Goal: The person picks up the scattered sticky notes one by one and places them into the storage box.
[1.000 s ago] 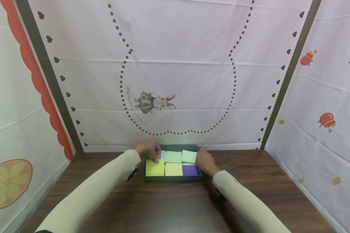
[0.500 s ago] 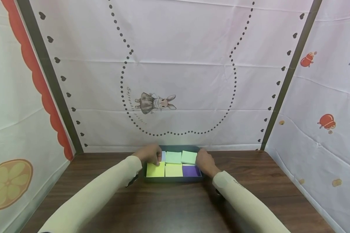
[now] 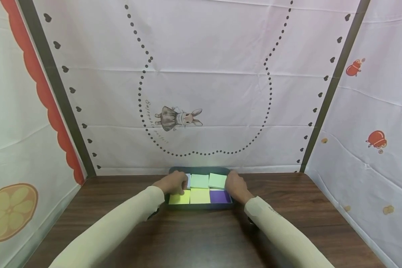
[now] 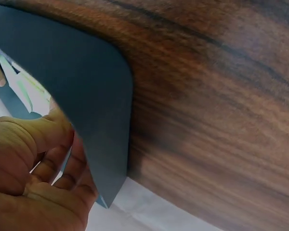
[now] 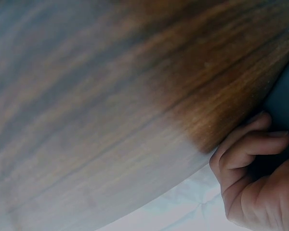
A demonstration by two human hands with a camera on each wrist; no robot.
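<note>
In the head view a dark shallow tray (image 3: 197,206) holds several square sticky note pads. My left hand (image 3: 172,182) reaches over its left wall and pinches the bright yellow sticky note pad (image 3: 179,198) in the front left spot. The left wrist view has my left hand (image 4: 43,159) bent inside the wall, fingertips partly hidden. Beside that pad lie a pale yellow pad (image 3: 200,196) and a purple pad (image 3: 220,197). Behind are two mint green pads (image 3: 199,181) and a pale blue one, partly covered. My right hand (image 3: 237,186) grips the tray's right wall, fingers curled against its outside (image 5: 260,144).
The tray stands at the back of a dark wood table (image 3: 201,238). Behind it hangs a white printed cloth (image 3: 204,111) with a rabbit figure, and similar cloths line both sides.
My left hand has come down and slightly toward me, and the bright yellow pad now lies lower in the tray, more of it covered. My right hand stays at the right wall.
</note>
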